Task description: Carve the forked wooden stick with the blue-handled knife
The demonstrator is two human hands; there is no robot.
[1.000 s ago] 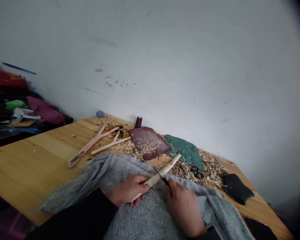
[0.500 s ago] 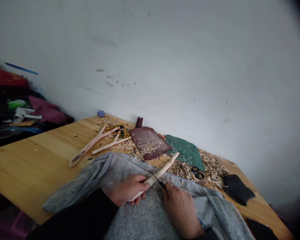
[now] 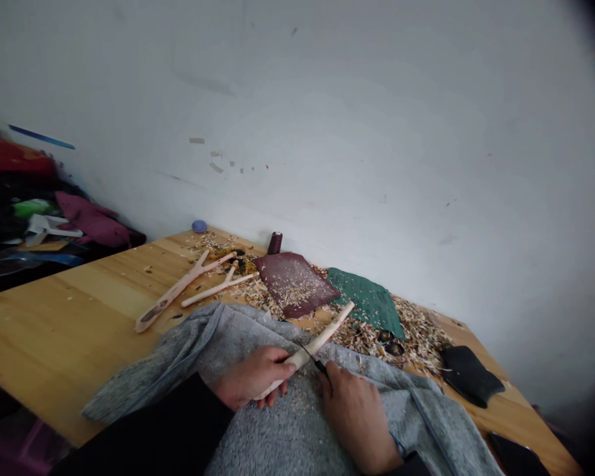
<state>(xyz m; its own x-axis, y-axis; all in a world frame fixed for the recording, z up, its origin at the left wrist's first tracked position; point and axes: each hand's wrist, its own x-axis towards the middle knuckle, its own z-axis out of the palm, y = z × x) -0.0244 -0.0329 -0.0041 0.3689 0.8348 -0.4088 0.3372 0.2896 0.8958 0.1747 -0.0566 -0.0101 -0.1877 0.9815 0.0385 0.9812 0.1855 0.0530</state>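
Clock bearings are taken from the hands; 12 o'clock is straight ahead.

1. White plaster wall [image 3: 377, 119]: fills the view from 9 to 3 o'clock, with scuffs and marks.
2. Pine table [image 3: 69, 311]: runs from 9 to 3 o'clock, its far edge against the wall.
3. Grey fleece cloth [image 3: 282, 430]: draped over the person's lap and the table's near edge, dusted with shavings.
4. Heap of mixed clothing [image 3: 34, 211]: at 10 o'clock, beyond the table.
5. Left hand [image 3: 252, 377]: fingers curled closely around the lower stick.
6. Right hand [image 3: 354, 423]: fingers closed around the knife, handle hidden.
7. Maroon sheet [image 3: 295, 283]: at 12 o'clock, strewn with shavings.
8. Green cloth [image 3: 364, 303]: at 1 o'clock, just beside the maroon sheet.
9. Black pad [image 3: 469, 375]: at 3 o'clock, on the table.
10. Pale wooden stick [image 3: 317, 345]: held above the cloth, tilted up toward 1 o'clock.
11. Two forked wooden branches [image 3: 176, 291]: at 11 o'clock, on the table.
12. Small knife [image 3: 317, 363]: dark blade touching the stick.
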